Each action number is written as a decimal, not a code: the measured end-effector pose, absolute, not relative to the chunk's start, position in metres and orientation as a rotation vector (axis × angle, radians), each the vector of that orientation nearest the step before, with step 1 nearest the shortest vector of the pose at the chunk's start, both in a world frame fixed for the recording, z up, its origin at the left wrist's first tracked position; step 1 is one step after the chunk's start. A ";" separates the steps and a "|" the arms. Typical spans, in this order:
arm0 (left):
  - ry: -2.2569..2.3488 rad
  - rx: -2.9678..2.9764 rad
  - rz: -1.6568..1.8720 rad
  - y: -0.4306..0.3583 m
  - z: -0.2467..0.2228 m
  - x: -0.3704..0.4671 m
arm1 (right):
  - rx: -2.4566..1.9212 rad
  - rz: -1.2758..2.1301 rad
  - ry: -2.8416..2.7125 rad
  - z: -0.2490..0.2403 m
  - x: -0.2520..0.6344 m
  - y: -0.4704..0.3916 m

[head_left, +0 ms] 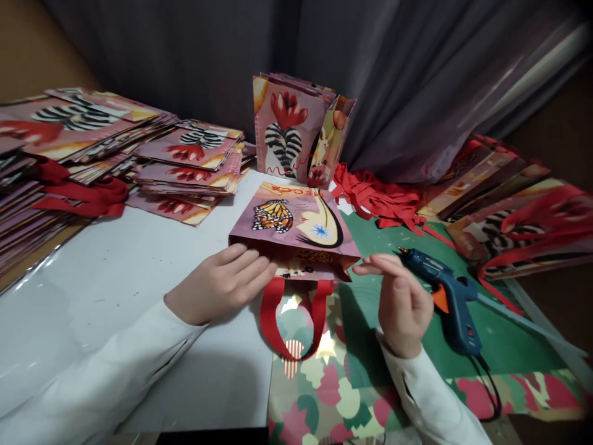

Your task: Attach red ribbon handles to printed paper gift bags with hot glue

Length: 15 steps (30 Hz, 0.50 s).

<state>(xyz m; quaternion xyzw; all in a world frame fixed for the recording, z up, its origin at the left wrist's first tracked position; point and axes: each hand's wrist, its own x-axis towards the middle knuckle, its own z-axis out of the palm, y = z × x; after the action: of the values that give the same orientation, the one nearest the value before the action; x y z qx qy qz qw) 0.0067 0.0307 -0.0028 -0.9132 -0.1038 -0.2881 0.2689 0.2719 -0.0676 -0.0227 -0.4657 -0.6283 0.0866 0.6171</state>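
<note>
Purple bag (296,216) lies at centre, butterfly print up, mouth toward the person, straddling white table (120,278) and green mat (504,340). Its red handle (297,357) loops out over patterned paper (319,402). Left hand (227,281): at the left part of the mouth, fingers straight and together; thumb hidden, so whether it grips cannot be told. Right hand (403,296): released, fingers partly bent, fingertips beside the right corner of the mouth, nothing seen in it. Glue gun (447,287) lies on the mat, right of that hand. Standing bags (287,133) are behind; red ribbons (375,191) are heaped beside them. Flat stacks (185,161) occupy the left; more bags (519,222) the right.
</note>
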 end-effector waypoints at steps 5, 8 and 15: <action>-0.307 -2.457 -0.774 0.030 -0.004 0.009 | -1.050 0.642 -1.095 -0.024 0.282 -0.058; -0.314 -2.458 -0.771 0.029 -0.003 0.009 | -1.026 0.755 -1.041 -0.027 0.290 -0.054; -0.317 -2.447 -0.779 0.030 -0.004 0.010 | -1.224 0.057 -1.291 -0.021 0.288 -0.068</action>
<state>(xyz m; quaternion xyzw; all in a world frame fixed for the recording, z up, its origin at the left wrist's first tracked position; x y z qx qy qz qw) 0.0096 0.0296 -0.0040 -0.9096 -0.1177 -0.2897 0.2736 0.2877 -0.0679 -0.0213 -0.5345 -0.5634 0.0248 0.6295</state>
